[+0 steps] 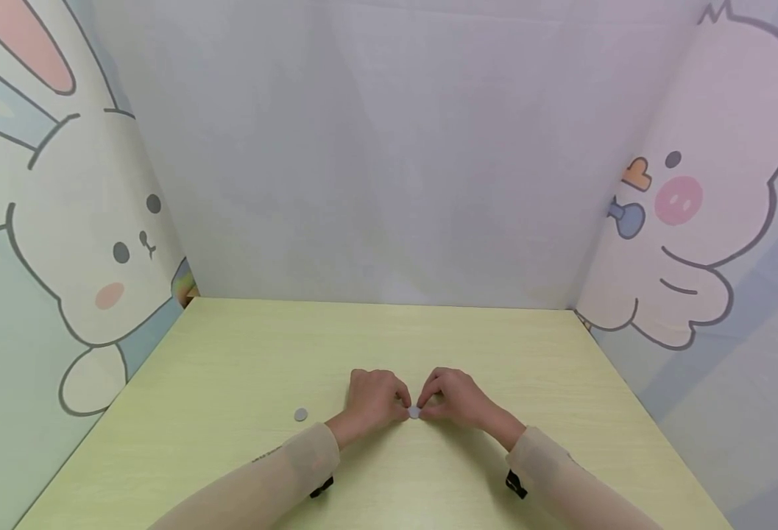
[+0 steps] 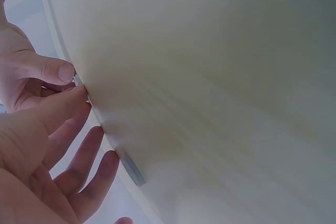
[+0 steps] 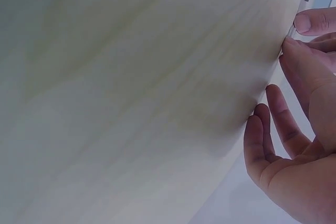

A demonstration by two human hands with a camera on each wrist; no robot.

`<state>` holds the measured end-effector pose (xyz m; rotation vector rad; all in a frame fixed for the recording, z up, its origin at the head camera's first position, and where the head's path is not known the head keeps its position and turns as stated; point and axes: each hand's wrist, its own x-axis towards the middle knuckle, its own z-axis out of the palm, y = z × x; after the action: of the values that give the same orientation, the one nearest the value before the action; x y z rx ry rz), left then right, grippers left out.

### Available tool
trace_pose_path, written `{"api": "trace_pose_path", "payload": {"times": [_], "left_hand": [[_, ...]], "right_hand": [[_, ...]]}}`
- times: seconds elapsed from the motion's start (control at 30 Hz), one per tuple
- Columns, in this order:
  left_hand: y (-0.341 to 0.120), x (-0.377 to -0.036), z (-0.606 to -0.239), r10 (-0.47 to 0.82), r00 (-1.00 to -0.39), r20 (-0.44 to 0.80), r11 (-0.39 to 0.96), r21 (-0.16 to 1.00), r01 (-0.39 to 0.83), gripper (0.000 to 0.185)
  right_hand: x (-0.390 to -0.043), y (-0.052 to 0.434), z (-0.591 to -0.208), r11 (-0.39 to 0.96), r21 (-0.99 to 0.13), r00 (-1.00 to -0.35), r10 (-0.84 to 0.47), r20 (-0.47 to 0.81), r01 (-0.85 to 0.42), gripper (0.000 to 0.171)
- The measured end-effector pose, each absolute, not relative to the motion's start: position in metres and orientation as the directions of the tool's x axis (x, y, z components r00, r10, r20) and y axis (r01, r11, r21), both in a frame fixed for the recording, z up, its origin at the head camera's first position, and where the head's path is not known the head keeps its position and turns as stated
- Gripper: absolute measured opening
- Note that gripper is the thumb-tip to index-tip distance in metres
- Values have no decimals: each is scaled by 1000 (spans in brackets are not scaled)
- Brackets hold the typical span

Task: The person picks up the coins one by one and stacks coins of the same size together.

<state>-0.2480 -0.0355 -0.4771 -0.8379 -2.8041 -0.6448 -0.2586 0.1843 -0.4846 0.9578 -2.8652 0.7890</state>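
Pinching a small grey disc (image 1: 414, 412) between the fingertips of both hands, I have my left hand (image 1: 374, 398) and right hand (image 1: 453, 398) meeting over it, thumbs and forefingers closed on its rim while the other fingers curl loosely. It sits flat on the pale yellow-green table (image 1: 230, 353), a little nearer me than the middle. From the left wrist view my thumb (image 2: 55, 69) and forefinger come together at the disc's edge, though the disc itself barely shows there; from the right wrist view my fingertips (image 3: 307, 22) press at the same spot. I judge I am getting a grip on it, perhaps to lift or turn it, and the next move would call for a firm hold on a thin edge without letting it slip. A second grey disc (image 1: 301, 414) lies on the table to my left, apart from my hands. No box, tray or bowl is in sight; only cartoon-printed walls stand around the table.
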Motion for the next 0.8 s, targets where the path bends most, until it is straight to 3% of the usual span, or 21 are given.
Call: {"api": "trace_pose_path", "payload": {"times": [0.8], "left_hand": [[-36, -249, -478, 505, -826, 252, 763, 318, 563, 10]], "right_hand": [[-260, 184, -489, 690, -467, -820, -548, 164, -554, 7]]}}
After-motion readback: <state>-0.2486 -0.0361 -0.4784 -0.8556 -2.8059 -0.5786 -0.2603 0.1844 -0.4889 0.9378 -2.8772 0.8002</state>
